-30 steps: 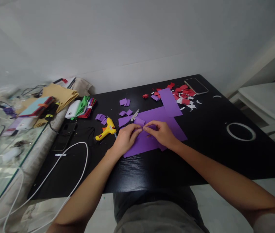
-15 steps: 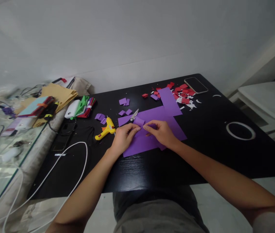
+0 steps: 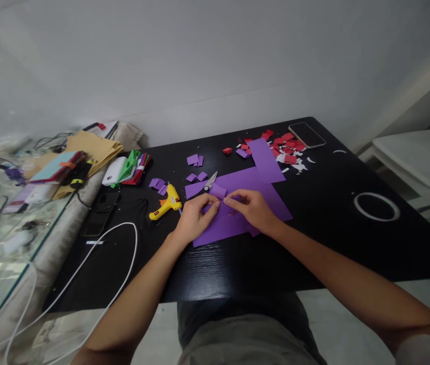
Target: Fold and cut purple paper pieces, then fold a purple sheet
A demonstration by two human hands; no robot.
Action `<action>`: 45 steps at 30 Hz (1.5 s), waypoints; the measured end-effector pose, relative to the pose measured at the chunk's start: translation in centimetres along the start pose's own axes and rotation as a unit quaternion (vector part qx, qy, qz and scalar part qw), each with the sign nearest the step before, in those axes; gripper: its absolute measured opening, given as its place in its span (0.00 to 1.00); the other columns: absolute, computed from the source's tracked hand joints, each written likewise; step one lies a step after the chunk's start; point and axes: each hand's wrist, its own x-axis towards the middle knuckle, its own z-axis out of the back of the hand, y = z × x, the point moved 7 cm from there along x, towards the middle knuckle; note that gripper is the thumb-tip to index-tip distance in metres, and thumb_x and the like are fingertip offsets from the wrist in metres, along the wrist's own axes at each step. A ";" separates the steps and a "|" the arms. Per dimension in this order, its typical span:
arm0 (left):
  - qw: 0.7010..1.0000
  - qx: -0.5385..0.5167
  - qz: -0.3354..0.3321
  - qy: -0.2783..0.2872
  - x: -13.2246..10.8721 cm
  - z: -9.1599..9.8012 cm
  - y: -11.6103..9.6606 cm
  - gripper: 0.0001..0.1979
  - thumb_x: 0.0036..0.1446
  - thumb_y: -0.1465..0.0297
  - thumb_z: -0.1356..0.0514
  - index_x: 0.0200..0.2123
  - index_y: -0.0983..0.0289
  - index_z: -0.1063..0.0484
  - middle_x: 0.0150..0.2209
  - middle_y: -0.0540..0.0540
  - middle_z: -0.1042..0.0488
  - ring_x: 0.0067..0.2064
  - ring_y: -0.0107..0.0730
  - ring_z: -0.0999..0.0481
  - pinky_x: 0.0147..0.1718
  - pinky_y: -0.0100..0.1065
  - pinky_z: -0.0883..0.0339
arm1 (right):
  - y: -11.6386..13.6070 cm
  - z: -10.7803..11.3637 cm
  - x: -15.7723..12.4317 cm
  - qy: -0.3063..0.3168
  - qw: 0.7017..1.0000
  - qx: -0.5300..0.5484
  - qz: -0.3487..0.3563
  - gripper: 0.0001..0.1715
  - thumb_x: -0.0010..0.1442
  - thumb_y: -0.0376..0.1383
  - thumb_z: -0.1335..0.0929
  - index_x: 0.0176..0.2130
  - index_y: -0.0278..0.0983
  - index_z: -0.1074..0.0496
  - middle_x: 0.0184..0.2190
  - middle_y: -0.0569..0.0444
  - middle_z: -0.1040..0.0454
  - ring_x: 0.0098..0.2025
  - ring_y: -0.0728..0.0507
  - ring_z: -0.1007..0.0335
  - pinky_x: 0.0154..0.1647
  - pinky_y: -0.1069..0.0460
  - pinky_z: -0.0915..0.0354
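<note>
My left hand (image 3: 195, 217) and my right hand (image 3: 253, 209) are close together over a large purple paper sheet (image 3: 217, 233). The thumb and fingers of each are pinched. A small piece of purple paper (image 3: 218, 190) shows just beyond the fingertips, which meet at its near edge; both hands appear to grip it. Purple on purple makes its outline hard to see. Just behind it lie scissors (image 3: 210, 181), blades pointing away, their handles partly hidden. A yellow glue gun (image 3: 167, 203) rests left of my left hand.
Small purple paper pieces (image 3: 157, 185) lie by the glue gun. A purple strip (image 3: 266, 161) and red and white scraps (image 3: 288, 149) are at the back right, near a phone (image 3: 307, 135). A white cable (image 3: 135, 238) loops at left; a white ring (image 3: 376, 217) is at right.
The fingers of both hands have shifted very slightly at the small purple piece. The view has moved a touch; the other things lie as before.
</note>
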 end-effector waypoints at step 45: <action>0.996 -0.078 0.043 0.028 0.1 -0.5 2.3 0.07 0.63 0.66 0.38 0.36 0.63 0.23 0.30 0.50 0.24 0.32 0.29 0.26 0.34 0.31 0.34 | -1.5 -0.2 0.6 0.029 0.999 0.030 -0.032 0.17 0.51 0.48 0.22 0.34 0.39 0.20 0.31 0.56 0.23 0.31 0.45 0.27 0.36 0.46 0.21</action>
